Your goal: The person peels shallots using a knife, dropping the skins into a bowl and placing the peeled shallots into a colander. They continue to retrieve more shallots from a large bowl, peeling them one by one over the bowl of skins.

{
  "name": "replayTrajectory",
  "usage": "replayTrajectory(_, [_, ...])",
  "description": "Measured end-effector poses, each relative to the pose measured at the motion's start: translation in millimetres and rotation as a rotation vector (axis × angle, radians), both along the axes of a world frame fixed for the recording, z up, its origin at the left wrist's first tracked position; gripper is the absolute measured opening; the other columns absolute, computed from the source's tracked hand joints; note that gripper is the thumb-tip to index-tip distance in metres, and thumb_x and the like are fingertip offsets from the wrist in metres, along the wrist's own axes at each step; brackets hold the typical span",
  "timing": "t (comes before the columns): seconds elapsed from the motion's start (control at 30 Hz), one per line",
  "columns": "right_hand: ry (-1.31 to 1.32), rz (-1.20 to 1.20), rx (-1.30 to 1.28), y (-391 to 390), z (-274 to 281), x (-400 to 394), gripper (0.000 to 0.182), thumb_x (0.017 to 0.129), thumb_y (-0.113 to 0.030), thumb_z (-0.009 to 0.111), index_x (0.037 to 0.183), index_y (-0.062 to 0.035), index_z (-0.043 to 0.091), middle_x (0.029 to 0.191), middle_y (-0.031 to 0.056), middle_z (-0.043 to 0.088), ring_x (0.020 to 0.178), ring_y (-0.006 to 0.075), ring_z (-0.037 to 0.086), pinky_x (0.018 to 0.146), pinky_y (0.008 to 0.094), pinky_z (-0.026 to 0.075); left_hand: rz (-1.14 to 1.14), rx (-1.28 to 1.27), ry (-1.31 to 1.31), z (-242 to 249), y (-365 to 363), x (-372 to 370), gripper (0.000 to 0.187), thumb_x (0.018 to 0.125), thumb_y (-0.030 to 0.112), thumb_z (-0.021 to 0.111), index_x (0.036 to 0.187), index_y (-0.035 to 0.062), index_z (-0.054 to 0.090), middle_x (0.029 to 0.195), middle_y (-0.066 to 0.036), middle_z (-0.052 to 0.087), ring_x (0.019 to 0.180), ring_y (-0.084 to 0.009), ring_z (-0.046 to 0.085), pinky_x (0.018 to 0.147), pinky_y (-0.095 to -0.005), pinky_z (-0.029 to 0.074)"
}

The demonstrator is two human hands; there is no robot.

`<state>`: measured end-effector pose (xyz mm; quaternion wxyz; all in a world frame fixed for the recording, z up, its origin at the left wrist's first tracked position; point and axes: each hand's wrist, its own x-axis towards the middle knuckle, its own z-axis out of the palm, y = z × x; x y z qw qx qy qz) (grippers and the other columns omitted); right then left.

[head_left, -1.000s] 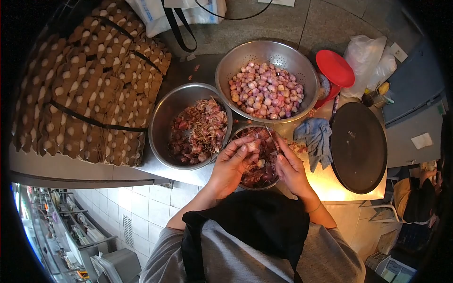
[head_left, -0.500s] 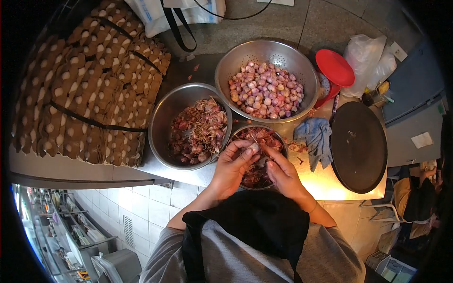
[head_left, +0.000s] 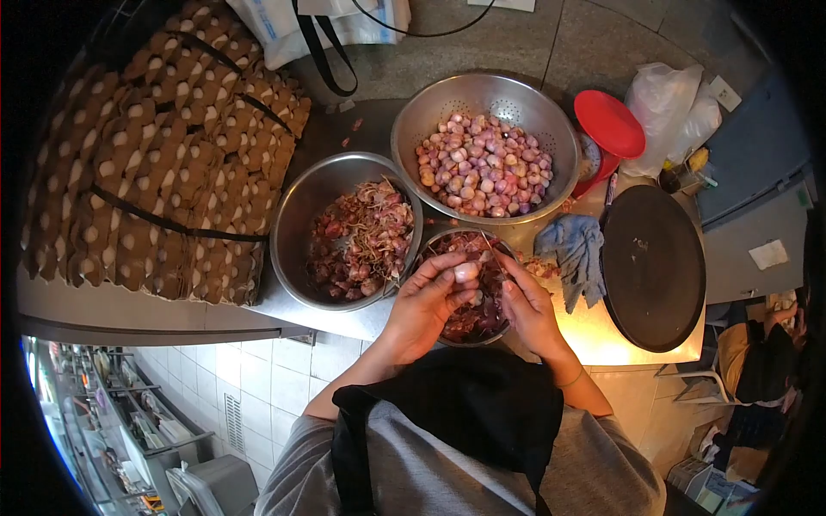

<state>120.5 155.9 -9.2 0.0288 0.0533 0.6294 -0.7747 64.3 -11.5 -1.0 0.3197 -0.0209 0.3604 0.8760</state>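
My left hand (head_left: 422, 303) pinches a pale peeled shallot (head_left: 465, 273) between thumb and fingers. Close beside it, my right hand (head_left: 532, 310) is closed around a small knife, whose thin blade (head_left: 490, 244) points up and away; its handle is hidden in the fingers. Both hands are over a small metal bowl (head_left: 469, 343) containing reddish skins. To the left stands a steel bowl (head_left: 288, 189) of unpeeled shallots (head_left: 379, 228) with dry roots. Behind the hands, a large colander (head_left: 413, 107) holds many peeled pink shallots (head_left: 486, 163).
Stacked egg trays (head_left: 163, 163) tied with black straps fill the left side. At right are a blue cloth glove (head_left: 575, 249), a round black pan (head_left: 654, 271), a red scale (head_left: 609, 125) and plastic bags (head_left: 667, 107). Scraps of skin lie on the metal table (head_left: 585, 335).
My right hand with the knife has drawn slightly right, away from the left. The shallot in my left hand now shows more fully, pale and bare.
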Motion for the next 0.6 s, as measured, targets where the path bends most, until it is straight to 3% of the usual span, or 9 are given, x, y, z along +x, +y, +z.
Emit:
replayTrajectory(0.13, [0.046,-0.019,0.102,-1.0,2.3,0.0,0.041,0.092,-0.015,0.04,0.131,-0.0074,0.034,0.073,-0.0047,0.043,0.058,0.0033,0.034,0.053,0.0156,0.031,0.009,0.008,-0.022,-0.1,0.0,-1.2,0.02,0.089,0.01,0.045,0.107,0.0035,0.049,0.104,-0.009,0.055,0.096,-0.0176,0.054,0.085,-0.031,0.045])
replayTrajectory(0.27, [0.017,0.101,0.004,-1.5,-2.0,8.1,0.042,0.092,-0.015,0.041,0.131,-0.0063,0.034,0.088,-0.0013,0.049,0.06,0.0038,0.033,0.055,0.015,0.032,0.039,-0.041,-0.01,3.9,2.7,1.5,0.014,0.087,0.008,0.05,0.101,0.0053,0.051,0.099,-0.005,0.055,0.094,-0.015,0.054,0.085,-0.0298,0.045])
replayTrajectory(0.33, [0.154,0.13,0.251,-1.6,-1.5,6.8,0.043,0.091,-0.015,0.043,0.131,-0.005,0.033,0.111,0.0069,0.053,0.075,0.0116,0.051,0.067,0.0211,0.041,0.075,-0.068,0.015,0.1,3.9,2.8,0.013,0.086,0.007,0.052,0.099,0.0062,0.05,0.097,-0.004,0.055,0.092,-0.0136,0.054,0.084,-0.0289,0.045])
replayTrajectory(0.4, [0.462,0.063,0.567,-9.0,0.1,2.2,0.043,0.09,-0.015,0.043,0.13,-0.0047,0.034,0.117,0.0114,0.052,0.089,0.0187,0.058,0.074,0.0256,0.044,0.085,-0.08,0.054,-4.5,3.5,3.6,0.014,0.085,0.007,0.053,0.099,0.0072,0.05,0.099,-0.003,0.055,0.094,-0.0127,0.054,0.084,-0.0286,0.044])
replayTrajectory(0.43, [0.424,0.079,0.584,-9.6,6.5,3.5,0.044,0.089,-0.015,0.045,0.13,-0.0049,0.034,0.119,0.0174,0.05,0.105,0.0289,0.054,0.082,0.0315,0.043,0.078,-0.078,0.08,-6.8,3.1,3.8,0.015,0.085,0.007,0.052,0.1,0.0077,0.05,0.102,-0.002,0.054,0.096,-0.0125,0.053,0.085,-0.0287,0.044])
replayTrajectory(0.6, [0.392,0.089,0.657,-10.0,8.8,5.8,0.045,0.087,-0.015,0.045,0.13,-0.0058,0.034,0.119,0.0188,0.049,0.102,0.034,0.053,0.08,0.0334,0.045,0.085,-0.095,0.119,-3.9,4.0,4.3,0.02,0.084,0.005,0.053,0.103,0.0083,0.049,0.105,-0.001,0.054,0.099,-0.0118,0.052,0.086,-0.0284,0.043])
